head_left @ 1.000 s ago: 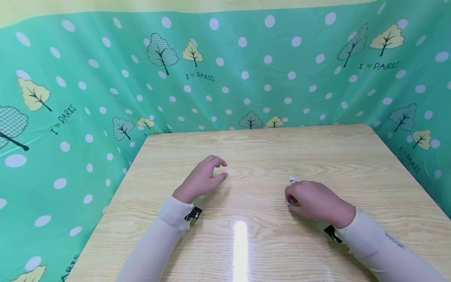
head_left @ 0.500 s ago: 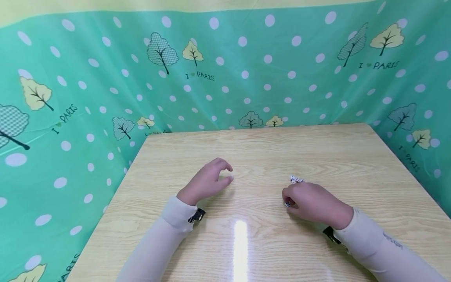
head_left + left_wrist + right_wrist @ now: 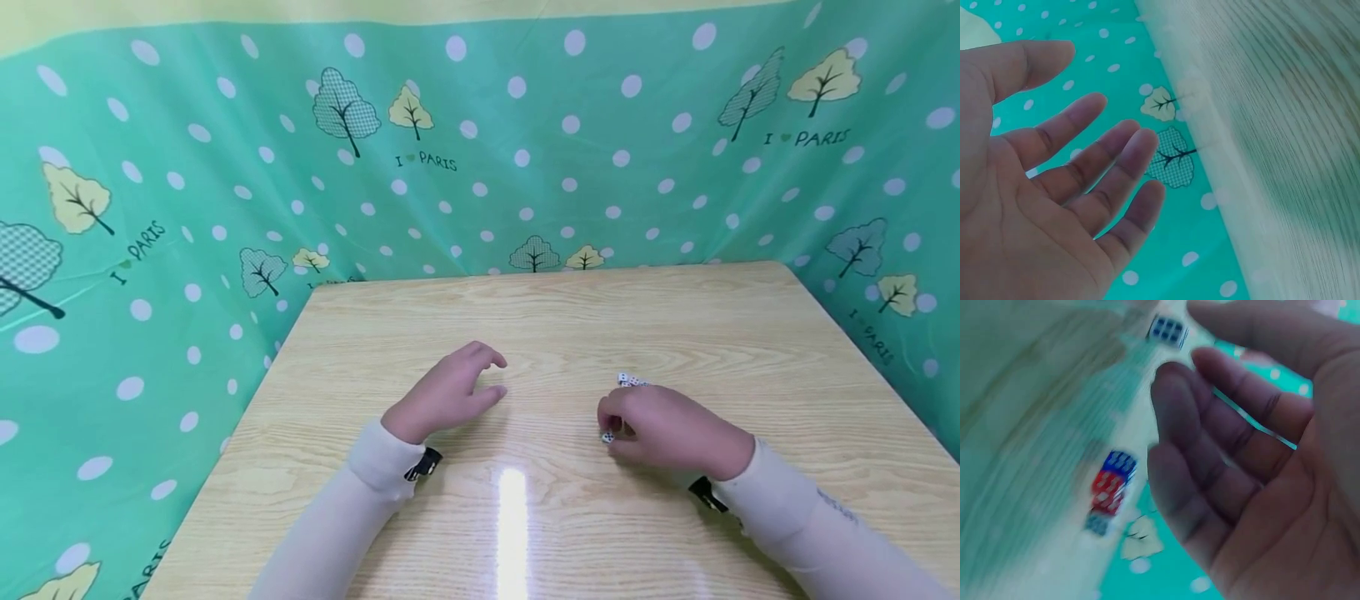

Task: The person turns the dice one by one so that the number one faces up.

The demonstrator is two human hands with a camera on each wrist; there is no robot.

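My left hand (image 3: 444, 395) hovers over the table's left-middle part, thumb and fingers apart, holding nothing. In the left wrist view, its palm (image 3: 1041, 231) faces the camera with loosely bent fingers. My right hand (image 3: 663, 427) is low at the right of the table. Its thumb and index finger hold a small white die (image 3: 607, 437) with dark pips at the fingertips. The right wrist view shows this die (image 3: 1168, 330) by the thumb tip. Just beyond the knuckles lie several more small dice (image 3: 633, 382), partly hidden by the hand; these dice (image 3: 1109, 487) look blurred, blue and red.
A light wood-grain table (image 3: 555, 317) spans the work area, with a bright light reflection near its front. A green polka-dot cloth (image 3: 517, 125) with tree prints hangs around the back and sides. Black camera mounts (image 3: 707, 495) sit at both sleeve cuffs.
My right hand has shifted slightly left, and the die at its fingertips has moved with it. More of the dice behind shows. My left hand has drifted right and a little nearer.
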